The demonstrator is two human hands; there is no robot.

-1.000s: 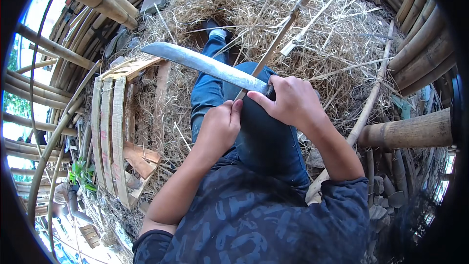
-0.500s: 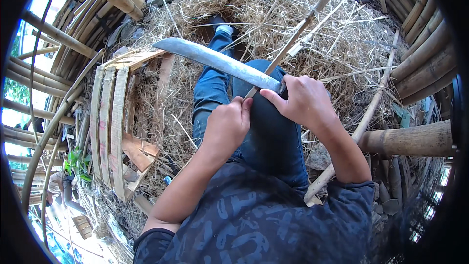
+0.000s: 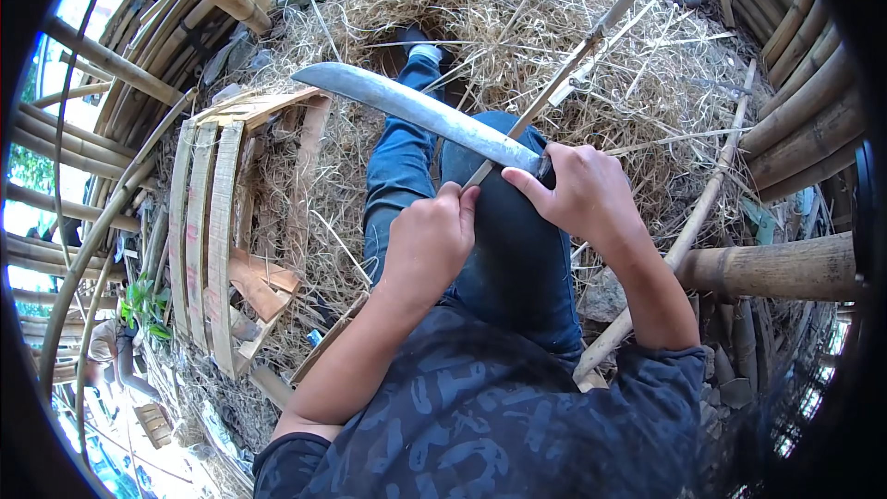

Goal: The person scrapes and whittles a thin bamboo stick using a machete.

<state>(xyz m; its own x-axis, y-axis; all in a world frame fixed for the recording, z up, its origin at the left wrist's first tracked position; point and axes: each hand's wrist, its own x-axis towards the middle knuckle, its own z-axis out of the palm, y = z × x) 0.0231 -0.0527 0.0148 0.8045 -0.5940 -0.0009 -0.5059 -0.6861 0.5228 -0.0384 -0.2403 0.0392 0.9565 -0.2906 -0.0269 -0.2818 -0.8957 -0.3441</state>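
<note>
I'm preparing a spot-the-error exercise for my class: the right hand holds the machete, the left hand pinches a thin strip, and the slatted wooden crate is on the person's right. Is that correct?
Not quite: the head view shows the slatted wooden crate on the person's left. The right hand does hold the machete, and the left hand pinches a thin strip.

No text can be read — only faint red marks on the wooden crate and letter-like shapes on the shirt.

Most of the knife handle is hidden.
</note>
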